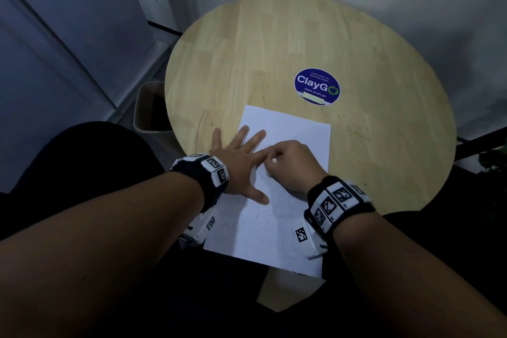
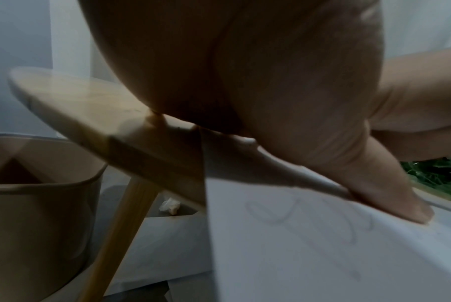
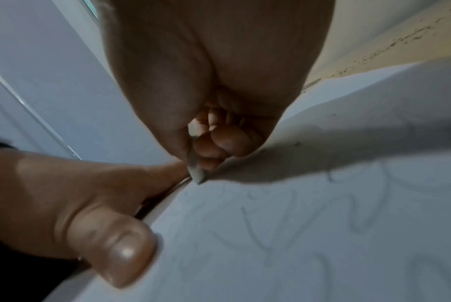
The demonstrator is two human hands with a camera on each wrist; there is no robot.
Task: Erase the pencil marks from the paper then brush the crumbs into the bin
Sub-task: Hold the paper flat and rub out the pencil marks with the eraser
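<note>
A white sheet of paper [image 1: 288, 134] lies on the round wooden table [image 1: 274, 44], its near end overhanging the edge. Faint pencil scribbles [image 3: 309, 214] cover its near half. My left hand [image 1: 241, 156] lies flat with fingers spread, pressing the paper's left edge; its thumb [image 3: 115, 251] rests on the sheet. My right hand [image 1: 290, 164] is curled and pinches a small white eraser [image 3: 197, 173], whose tip touches the paper next to the left hand's fingers. A beige bin [image 1: 149, 110] stands on the floor under the table's left edge.
A blue round ClayGo sticker [image 1: 317, 86] is stuck on the table beyond the paper. Dark crumbs [image 1: 354, 129] are scattered on the wood to the right of the sheet. A table leg [image 2: 121, 224] slants down beside the bin [image 2: 38, 204]. Walls close in behind.
</note>
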